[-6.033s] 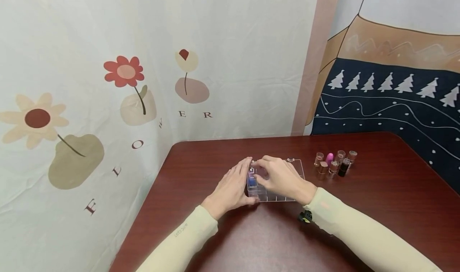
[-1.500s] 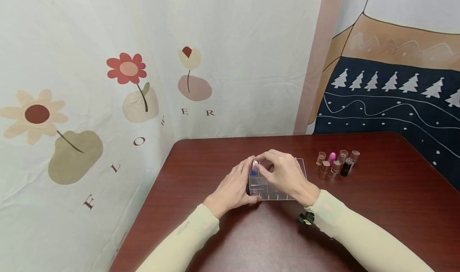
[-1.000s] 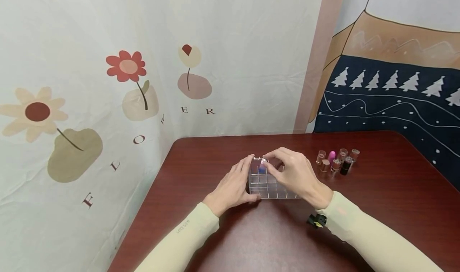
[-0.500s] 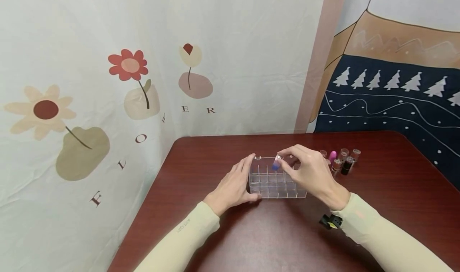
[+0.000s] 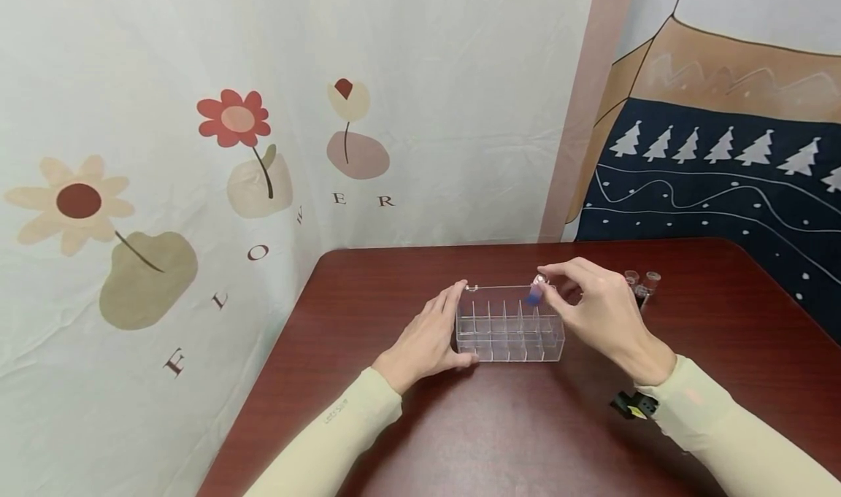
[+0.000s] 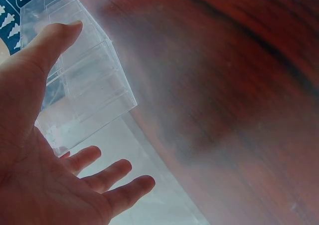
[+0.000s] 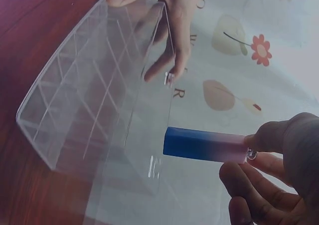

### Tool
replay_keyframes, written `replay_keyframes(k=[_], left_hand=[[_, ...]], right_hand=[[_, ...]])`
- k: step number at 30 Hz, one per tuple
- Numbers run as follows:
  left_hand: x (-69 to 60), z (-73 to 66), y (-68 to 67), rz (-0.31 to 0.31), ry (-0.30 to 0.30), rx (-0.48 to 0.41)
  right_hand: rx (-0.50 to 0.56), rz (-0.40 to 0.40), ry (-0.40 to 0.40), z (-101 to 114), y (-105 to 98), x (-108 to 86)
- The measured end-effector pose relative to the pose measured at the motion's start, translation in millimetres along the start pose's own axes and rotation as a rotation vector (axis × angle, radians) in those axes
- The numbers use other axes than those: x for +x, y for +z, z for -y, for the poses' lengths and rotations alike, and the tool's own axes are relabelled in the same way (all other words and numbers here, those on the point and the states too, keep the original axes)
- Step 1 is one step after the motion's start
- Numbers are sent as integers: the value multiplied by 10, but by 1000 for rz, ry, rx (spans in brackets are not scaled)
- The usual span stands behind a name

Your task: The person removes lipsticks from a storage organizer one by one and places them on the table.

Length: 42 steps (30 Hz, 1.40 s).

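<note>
A clear plastic lipstick organizer [image 5: 509, 352] with rows of compartments stands on the table. My left hand [image 5: 420, 344] holds its left end, thumb at the front corner and fingers toward the back; the left wrist view shows the thumb [image 6: 65, 35] over the clear wall. Above the back right of the organizer, my right hand [image 5: 607, 314] pinches a square lipstick tube [image 7: 204, 145], blue fading to pink, by its pink end. A small shiny metal piece [image 7: 251, 154] sits at that end. The tube hangs tilted, blue end lower, apart from the compartments.
Several clear-capped lipstick tubes [image 5: 652, 282] stand on the table [image 5: 394, 285] behind my right hand, which hides some of them. A printed cloth [image 5: 447, 154] hangs along the table's back and left edges. A black device [image 5: 636, 405] is strapped below my right wrist.
My right hand has carried the blue-and-pink lipstick tube from the organizer's back left across to its back right, now covering some standing tubes. My left hand has stayed at the organizer's left end.
</note>
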<state>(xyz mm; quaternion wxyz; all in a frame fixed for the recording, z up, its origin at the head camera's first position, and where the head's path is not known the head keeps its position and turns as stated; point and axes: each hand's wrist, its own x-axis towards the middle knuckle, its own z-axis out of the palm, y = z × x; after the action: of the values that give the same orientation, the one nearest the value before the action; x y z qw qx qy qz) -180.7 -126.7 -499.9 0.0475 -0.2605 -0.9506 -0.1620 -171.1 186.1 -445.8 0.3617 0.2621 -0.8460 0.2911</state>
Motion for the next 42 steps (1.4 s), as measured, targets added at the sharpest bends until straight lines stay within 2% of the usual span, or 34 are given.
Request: replay_keyframes(k=[20, 28, 42], left_hand=[[2, -9, 4, 2, -14, 6], [-10, -9, 3, 3, -13, -2], [-5, -11, -6, 23, -22, -1]], right_hand=[[-94, -22, 105, -277, -423, -81], [-98, -30, 143, -428, -575, -116], [-145, -39, 272, -676, -862, -187]])
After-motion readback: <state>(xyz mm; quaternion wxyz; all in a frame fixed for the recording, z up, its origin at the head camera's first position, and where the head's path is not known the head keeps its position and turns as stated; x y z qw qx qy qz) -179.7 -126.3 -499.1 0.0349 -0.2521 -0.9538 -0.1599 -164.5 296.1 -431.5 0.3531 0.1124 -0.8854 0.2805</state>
